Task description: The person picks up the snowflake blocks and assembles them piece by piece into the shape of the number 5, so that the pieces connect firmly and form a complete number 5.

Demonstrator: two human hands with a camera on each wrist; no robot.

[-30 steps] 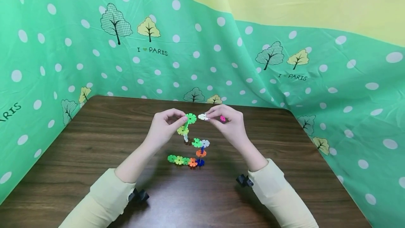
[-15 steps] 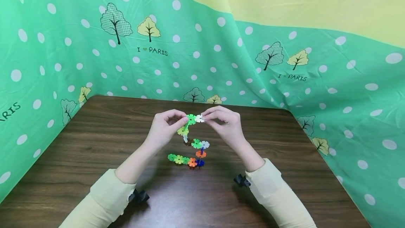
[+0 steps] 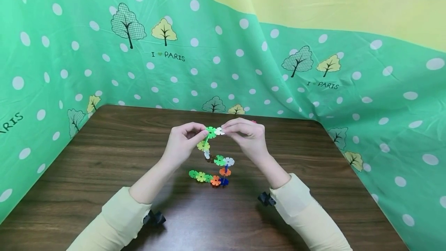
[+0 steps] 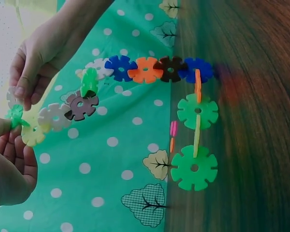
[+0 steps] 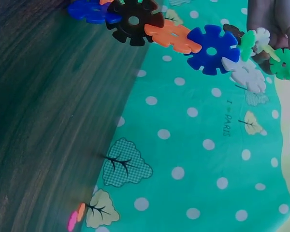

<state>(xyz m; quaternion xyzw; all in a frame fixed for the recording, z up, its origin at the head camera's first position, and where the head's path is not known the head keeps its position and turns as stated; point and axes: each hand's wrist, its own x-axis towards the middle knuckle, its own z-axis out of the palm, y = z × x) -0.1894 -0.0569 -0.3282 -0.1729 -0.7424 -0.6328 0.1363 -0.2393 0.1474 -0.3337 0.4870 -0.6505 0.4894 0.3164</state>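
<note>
My left hand (image 3: 182,142) pinches a bright green snowflake disc (image 3: 210,132) at the upper end of a linked chain of snowflake discs. Between the thumb and fingers of my right hand (image 3: 249,136) is a white snowflake disc (image 3: 219,131), its edge meeting the green one. Below, the chain hangs in a zigzag: a yellow disc (image 3: 203,145), brown, green, white, orange and blue ones, then a row ending in a green disc (image 3: 193,174). The left wrist view shows the lower row turned downward, with a large green disc (image 4: 194,167) at its tip.
Loose pink (image 5: 72,221) and orange (image 5: 81,211) discs lie near the far edge of the dark wooden table (image 3: 104,158). In the head view my right hand mostly covers them. A green and yellow printed curtain (image 3: 223,73) stands behind the table.
My right hand has moved left, bringing the white disc from a gap away up against the green disc. The hanging chain has swung slightly right. My left hand has barely moved.
</note>
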